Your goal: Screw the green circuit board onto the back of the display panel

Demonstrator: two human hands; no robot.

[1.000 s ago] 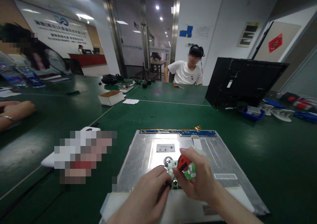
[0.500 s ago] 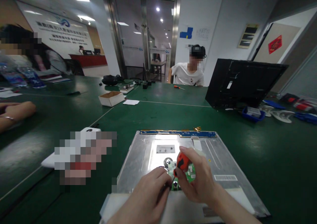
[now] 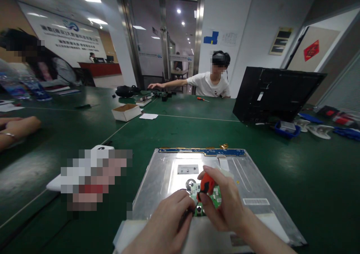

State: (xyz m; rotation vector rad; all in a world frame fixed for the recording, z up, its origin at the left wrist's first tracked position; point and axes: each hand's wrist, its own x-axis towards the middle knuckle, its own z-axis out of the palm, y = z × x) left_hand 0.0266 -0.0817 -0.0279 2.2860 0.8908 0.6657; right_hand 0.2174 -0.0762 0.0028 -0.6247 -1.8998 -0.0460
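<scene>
My right hand [image 3: 227, 201] is closed around the red-and-black handle of a screwdriver [image 3: 207, 183], which points down and left. The screwdriver's shaft meets the near-left part of a small green circuit board [image 3: 217, 197], partly covered by my fingers. My left hand [image 3: 171, 212] is pinched at the board's left edge, close to the screwdriver tip; a dark piece shows between its fingers, but I cannot make out what it is. Under both hands lies a silvery metal display panel [image 3: 163, 171], with a blue circuit strip [image 3: 185, 151] along its far edge.
A white phone-like object [image 3: 101, 148], partly pixelated, lies to the left on the green table [image 3: 180, 132]. Further back are an open box [image 3: 126, 113], another screwdriver [image 3: 203, 99] and a black monitor housing [image 3: 275, 93]. A blue tray [image 3: 287, 130] sits beside it. Two people sit at the table.
My right fingers have shifted slightly around the screwdriver handle, which has turned a little. My left hand stays in place. The person across has stretched an arm over the table towards small black items.
</scene>
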